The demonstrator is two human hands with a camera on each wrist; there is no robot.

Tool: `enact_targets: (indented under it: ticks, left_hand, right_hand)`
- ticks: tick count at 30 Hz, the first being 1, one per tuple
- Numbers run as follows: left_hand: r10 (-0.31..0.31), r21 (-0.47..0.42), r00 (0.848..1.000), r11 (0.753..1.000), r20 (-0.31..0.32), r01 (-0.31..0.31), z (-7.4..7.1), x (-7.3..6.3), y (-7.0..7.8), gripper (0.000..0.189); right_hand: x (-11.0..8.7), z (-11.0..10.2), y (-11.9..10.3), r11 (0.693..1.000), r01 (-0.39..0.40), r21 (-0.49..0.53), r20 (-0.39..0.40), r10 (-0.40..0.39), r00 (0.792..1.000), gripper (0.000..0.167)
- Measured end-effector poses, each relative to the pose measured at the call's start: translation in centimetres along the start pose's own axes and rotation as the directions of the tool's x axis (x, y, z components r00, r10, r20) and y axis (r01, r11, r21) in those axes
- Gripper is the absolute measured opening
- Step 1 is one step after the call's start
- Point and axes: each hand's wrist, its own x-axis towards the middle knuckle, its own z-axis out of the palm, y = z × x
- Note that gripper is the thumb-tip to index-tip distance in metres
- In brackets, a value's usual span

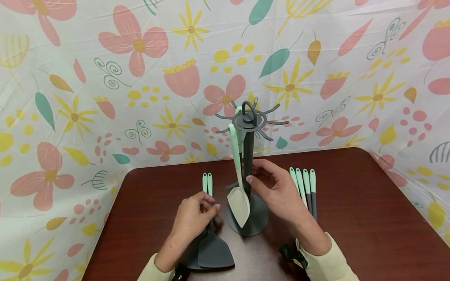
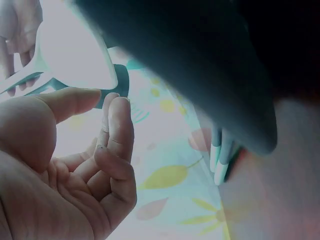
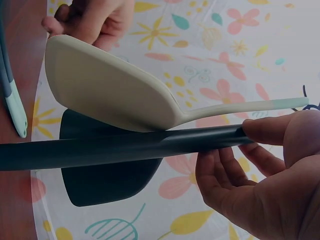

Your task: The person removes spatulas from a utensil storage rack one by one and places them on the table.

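Observation:
A dark grey utensil stand point(image 1: 248, 150) with curved hooks around its top stands upright at mid-table. My right hand point(image 1: 281, 191) grips its pole, thumb on one side and fingers on the other in the right wrist view. From the stand hangs a cream spatula point(image 1: 239, 207) with a mint handle end. Behind the pole, a dark utensil head point(image 3: 110, 182) hangs on the far side. My left hand point(image 1: 193, 218) hovers over the handles of two dark grey turners point(image 1: 215, 251), fingers loosely bent. The left wrist view shows nothing between its thumb and fingers.
Several utensils with mint handle ends point(image 1: 304, 181) lie side by side to the right of the stand, partly hidden by my right forearm. A flower-printed cloth point(image 1: 225, 58) hangs behind the dark red-brown table point(image 1: 369, 203).

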Motion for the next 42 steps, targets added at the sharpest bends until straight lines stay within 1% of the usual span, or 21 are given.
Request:
enact_targets:
  ticks: [8, 13, 17, 25, 32, 37, 42]
  left_hand:
    - [0.008, -0.008, 1.0, 1.0, -0.027, -0.009, -0.2, 0.0, 0.8, 0.014]
    - [0.013, -0.041, 1.0, 0.999, -0.023, -0.014, -0.2, -0.1, 1.2, 0.016]
    - [0.033, -0.069, 0.999, 0.997, -0.026, -0.034, -0.2, -0.1, 1.5, 0.017]
    - [0.055, -0.087, 0.998, 0.995, -0.036, -0.058, -0.3, -0.3, 2.0, 0.012]
    - [0.078, -0.106, 0.995, 0.991, -0.064, -0.084, -0.4, -0.1, 2.9, 0.01]
    - [0.117, -0.116, 0.99, 0.985, -0.082, -0.126, -0.4, -0.1, 3.8, 0.015]
    - [0.179, -0.108, 0.977, 0.975, -0.115, -0.192, -0.4, 0.0, 4.7, 0.021]
  right_hand:
    - [0.1, 0.0, 0.0, 1.0, 0.006, -0.01, 0.002, -0.006, 1.0, 0.032]
    - [0.0, 0.0, 0.0, 1.0, 0.0, -0.004, 0.003, 0.0, 1.0, 0.031]
    - [0.0, 0.0, 0.1, 1.0, 0.003, -0.002, -0.001, -0.003, 1.0, 0.031]
    - [0.0, 0.0, 0.1, 1.0, 0.003, -0.007, -0.008, -0.003, 1.0, 0.031]
    - [0.0, 0.2, 0.1, 1.0, 0.003, 0.006, 0.0, -0.003, 1.0, 0.031]
    - [0.0, 0.3, 0.2, 0.999, 0.031, 0.012, 0.009, -0.031, 0.999, 0.033]
    - [0.0, 0.3, 0.2, 0.999, 0.045, 0.019, 0.01, -0.045, 0.999, 0.033]
